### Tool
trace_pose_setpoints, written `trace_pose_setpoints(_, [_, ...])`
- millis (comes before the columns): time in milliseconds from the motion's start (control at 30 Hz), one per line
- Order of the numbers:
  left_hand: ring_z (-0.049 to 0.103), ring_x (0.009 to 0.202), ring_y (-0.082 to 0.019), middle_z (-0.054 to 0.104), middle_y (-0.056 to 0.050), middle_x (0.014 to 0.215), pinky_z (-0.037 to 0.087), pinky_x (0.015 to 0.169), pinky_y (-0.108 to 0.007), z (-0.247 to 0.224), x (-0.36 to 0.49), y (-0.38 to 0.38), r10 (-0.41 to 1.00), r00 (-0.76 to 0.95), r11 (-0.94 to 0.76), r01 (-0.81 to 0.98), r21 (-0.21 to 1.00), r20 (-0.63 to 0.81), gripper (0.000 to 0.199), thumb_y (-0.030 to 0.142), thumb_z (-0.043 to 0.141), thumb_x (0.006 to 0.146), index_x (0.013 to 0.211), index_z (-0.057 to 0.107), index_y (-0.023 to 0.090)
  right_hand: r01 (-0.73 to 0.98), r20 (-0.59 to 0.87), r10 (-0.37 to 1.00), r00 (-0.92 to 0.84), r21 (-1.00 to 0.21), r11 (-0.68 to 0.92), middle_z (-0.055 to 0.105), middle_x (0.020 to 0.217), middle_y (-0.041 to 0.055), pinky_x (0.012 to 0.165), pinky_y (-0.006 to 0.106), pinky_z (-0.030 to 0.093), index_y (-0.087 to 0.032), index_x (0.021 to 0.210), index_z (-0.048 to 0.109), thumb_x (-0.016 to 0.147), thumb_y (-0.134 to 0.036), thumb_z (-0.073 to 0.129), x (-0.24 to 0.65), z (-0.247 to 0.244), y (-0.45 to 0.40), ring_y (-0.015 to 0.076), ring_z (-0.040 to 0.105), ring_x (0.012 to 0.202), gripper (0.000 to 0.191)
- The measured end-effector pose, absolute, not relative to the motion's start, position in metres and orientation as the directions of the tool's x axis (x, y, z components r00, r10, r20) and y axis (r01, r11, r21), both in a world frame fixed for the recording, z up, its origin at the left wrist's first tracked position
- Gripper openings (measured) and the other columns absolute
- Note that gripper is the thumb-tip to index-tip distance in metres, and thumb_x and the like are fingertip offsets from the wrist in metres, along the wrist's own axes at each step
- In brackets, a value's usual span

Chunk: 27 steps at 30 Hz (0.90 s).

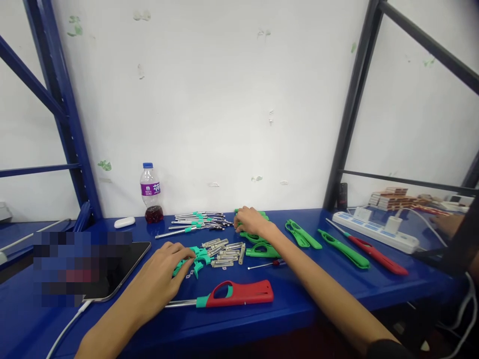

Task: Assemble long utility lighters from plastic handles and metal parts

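Note:
My left hand (168, 267) is closed at the small teal plastic parts (202, 255); what its fingertips pinch, if anything, is hidden. My right hand (250, 221) reaches to the back, its fingers curled down at the green handle shells (262, 249); I cannot make out what they hold. Between the hands lie several clear lighter tanks (226, 257). Behind them is a bundle of metal rods with teal collars (198, 220). A red lighter (243, 294) lies along the front, and a thin screwdriver (275, 263) rests beyond it.
A tablet (129, 264) with a white cable lies left, near a white case (124, 222) and a bottle (151, 194). Rightward are green shells (344, 249), another red lighter (377, 254) and a power strip (374, 232). Metal posts flank the blue table (284, 319). A person's hand (447, 224) shows far right.

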<state>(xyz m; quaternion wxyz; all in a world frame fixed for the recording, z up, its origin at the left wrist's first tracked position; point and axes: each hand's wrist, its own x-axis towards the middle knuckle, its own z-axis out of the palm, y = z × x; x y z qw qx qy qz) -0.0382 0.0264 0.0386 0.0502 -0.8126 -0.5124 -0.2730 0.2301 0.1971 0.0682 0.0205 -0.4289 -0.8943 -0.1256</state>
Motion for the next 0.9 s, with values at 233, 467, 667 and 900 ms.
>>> trace_pose_setpoints(233, [0.063,0.104,-0.029,0.074,-0.006,0.108,0.051,0.095,-0.047,0.041,-0.035,0.023,0.85,0.324,-0.445,0.863,0.238,0.416,0.037,0.04,0.04,0.107,0.106,0.074,0.026,0.82,0.162,0.806,-0.57,0.178,0.544,0.065,0.134,0.0112,0.094,0.047,0.059,-0.017,0.133,0.063,0.102,-0.036,0.068,0.224,0.056,0.199,0.0263,0.068,0.112,0.036])
trace_pose_setpoints(467, [0.061,0.107,-0.03,0.072,-0.007,0.11,0.048,0.097,-0.048,0.045,-0.031,0.018,0.876,0.325,-0.42,0.877,0.234,0.355,0.039,0.039,0.037,0.108,0.109,0.073,0.025,0.842,0.145,0.834,-0.533,-0.012,0.54,0.065,0.134,0.0109,0.094,0.047,0.06,-0.018,0.132,0.063,0.102,-0.036,0.068,0.231,0.054,0.206,0.0258,0.068,0.112,0.035])
trace_pose_setpoints(667, [0.061,0.107,-0.03,0.071,-0.008,0.111,0.047,0.097,-0.048,0.046,-0.031,0.017,0.873,0.329,-0.422,0.879,0.223,0.36,0.039,0.039,0.036,0.108,0.11,0.073,0.024,0.785,0.115,0.841,-0.529,-0.311,0.536,0.066,0.134,0.0099,0.094,0.046,0.06,-0.019,0.131,0.065,0.103,-0.036,0.066,0.241,0.059,0.208,0.0255,0.068,0.111,0.033])
trace_pose_setpoints(900, [0.063,0.105,-0.03,0.072,-0.008,0.109,0.047,0.093,-0.046,0.044,-0.023,0.02,0.866,0.322,-0.415,0.889,0.192,0.382,0.038,0.034,0.037,0.107,0.11,0.074,0.024,0.515,0.025,0.797,-0.603,-0.751,0.413,0.067,0.131,0.0099,0.092,0.046,0.06,-0.018,0.13,0.064,0.103,-0.037,0.067,0.24,0.056,0.205,0.0248,0.069,0.109,0.033])
